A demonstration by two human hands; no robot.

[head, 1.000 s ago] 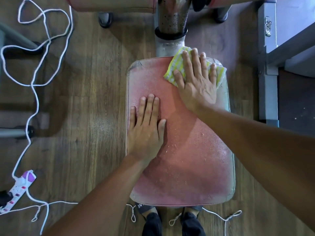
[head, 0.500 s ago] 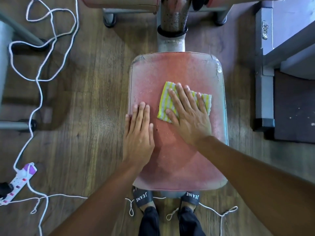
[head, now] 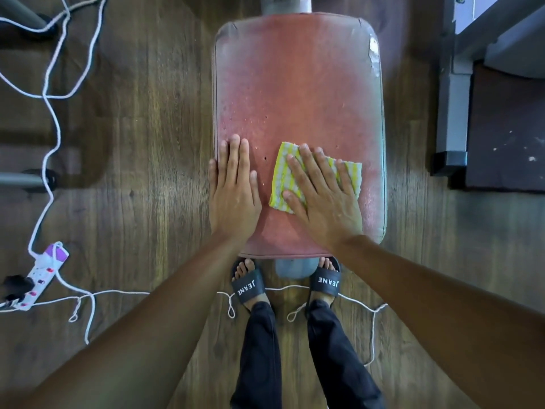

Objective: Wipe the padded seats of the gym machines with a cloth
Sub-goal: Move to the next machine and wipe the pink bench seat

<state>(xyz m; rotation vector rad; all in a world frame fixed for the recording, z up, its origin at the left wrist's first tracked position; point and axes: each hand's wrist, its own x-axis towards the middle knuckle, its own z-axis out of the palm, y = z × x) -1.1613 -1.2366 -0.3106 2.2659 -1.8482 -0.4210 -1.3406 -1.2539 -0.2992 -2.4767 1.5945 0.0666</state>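
A worn red padded seat [head: 298, 84] fills the middle of the view, with pale dust specks on it and a torn patch at its far right corner. A yellow and white striped cloth [head: 281, 178] lies flat on the near half of the seat. My right hand [head: 321, 196] presses down on the cloth with fingers spread. My left hand [head: 234, 190] rests flat on the seat's near left edge, fingers together, holding nothing. The near part of the cloth is hidden under my right palm.
A grey metal post [head: 284, 2] joins the seat at the far end. A white cable [head: 48, 113] loops over the wooden floor at left to a power strip [head: 44, 273]. A grey machine frame [head: 454, 98] stands at right. My sandalled feet [head: 247, 283] stand below the seat.
My right hand has slid the cloth from the seat's far right corner toward me to the near half. My left hand has moved back to the near left edge.
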